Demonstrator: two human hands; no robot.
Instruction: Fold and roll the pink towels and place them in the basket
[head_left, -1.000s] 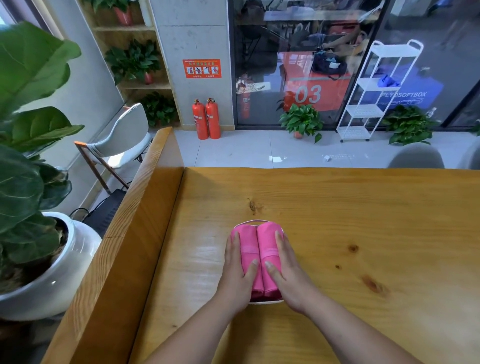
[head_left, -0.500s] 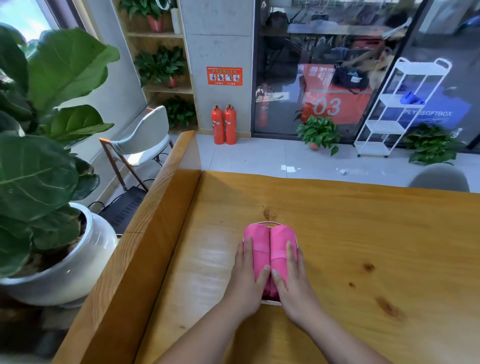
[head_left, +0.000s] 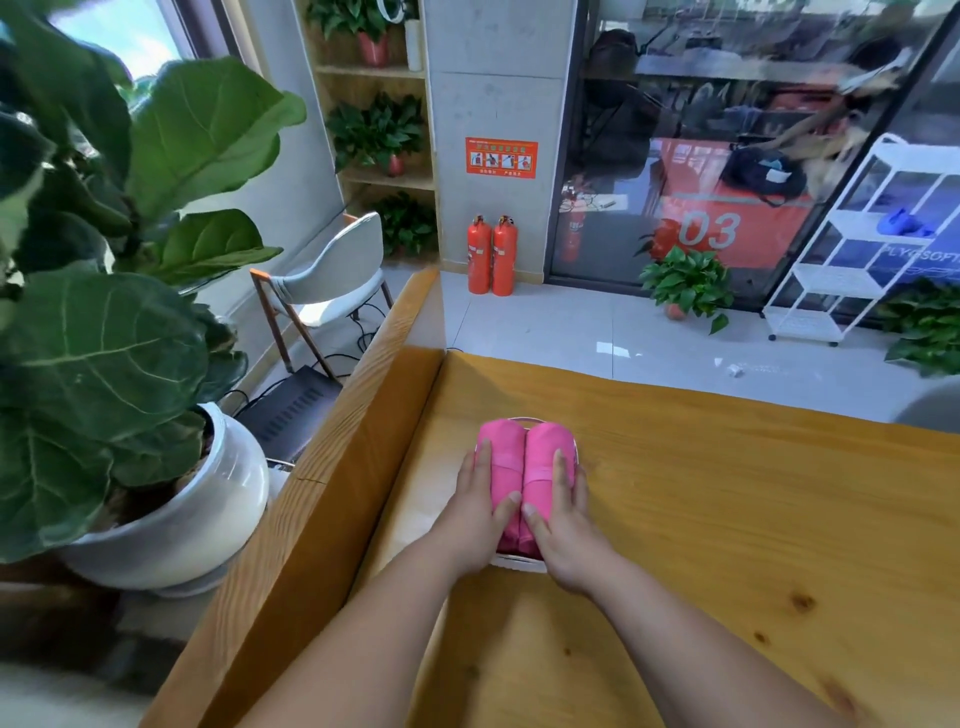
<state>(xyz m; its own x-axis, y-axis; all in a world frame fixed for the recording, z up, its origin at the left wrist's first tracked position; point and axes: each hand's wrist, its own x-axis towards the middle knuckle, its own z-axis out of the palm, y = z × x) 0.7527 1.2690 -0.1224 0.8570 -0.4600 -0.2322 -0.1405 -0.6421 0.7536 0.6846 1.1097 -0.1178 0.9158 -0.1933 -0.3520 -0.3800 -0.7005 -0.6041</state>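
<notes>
Head view is showing two rolled pink towels (head_left: 506, 467) lying in the basket (head_left: 519, 565), which is sitting on the table (head_left: 753, 519) near its left edge, just ahead of the person. The rolls are lying side by side and touching along their length, their long axes running straight away from the person, near ends pointing at the wrists and far ends at the basket's far rim. The left hand (head_left: 475, 514) is resting flat on the left roll and the right hand (head_left: 563, 525) on the right roll, fingers lying straight along the cloth and thumbs nearly meeting over the seam, gripping nothing. This is looking like the final step, pressing the rolls into place. The next move is calling for both hands lifting straight up, without dragging a roll loose.
</notes>
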